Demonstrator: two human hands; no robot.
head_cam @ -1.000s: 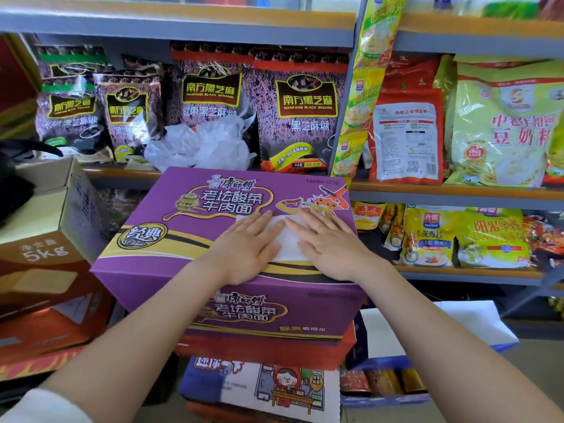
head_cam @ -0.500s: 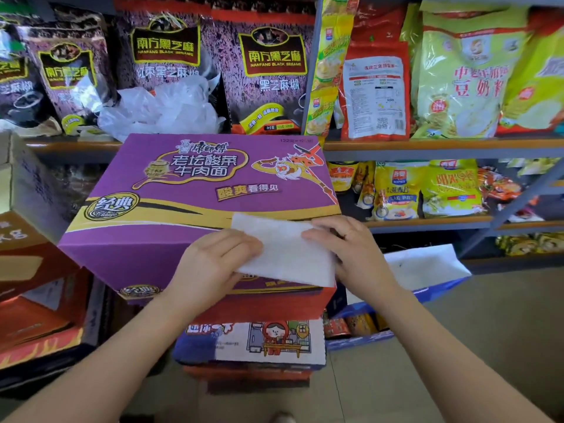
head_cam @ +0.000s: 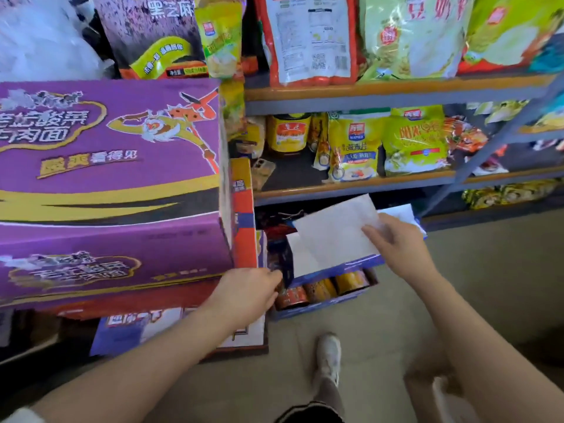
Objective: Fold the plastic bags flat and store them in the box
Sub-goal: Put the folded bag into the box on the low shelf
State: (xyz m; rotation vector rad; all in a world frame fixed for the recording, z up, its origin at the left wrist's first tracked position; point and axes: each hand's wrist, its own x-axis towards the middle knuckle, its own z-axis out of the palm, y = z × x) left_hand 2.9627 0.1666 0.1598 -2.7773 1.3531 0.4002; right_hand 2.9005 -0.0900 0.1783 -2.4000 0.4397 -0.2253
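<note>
My right hand (head_cam: 396,248) pinches a folded white plastic bag (head_cam: 335,230) by its right edge and holds it flat in the air. Below the bag stands a blue box (head_cam: 323,303) on the floor, with a white inner flap and several cans showing at its front. My left hand (head_cam: 244,294) reaches to the box's dark left flap (head_cam: 282,257). Its fingertips meet the flap, and I cannot tell whether they grip it. A heap of loose clear plastic bags (head_cam: 39,41) lies on the shelf at the top left.
A big purple noodle carton (head_cam: 106,163) sits on stacked boxes at the left. Metal shelves (head_cam: 366,93) packed with food bags fill the back and right. My shoe (head_cam: 329,355) stands on the beige floor just in front of the blue box.
Both hands left the purple carton's top. My right hand carried the folded bag down and right to above the blue box, and my left hand let go of it and dropped to the box's flap.
</note>
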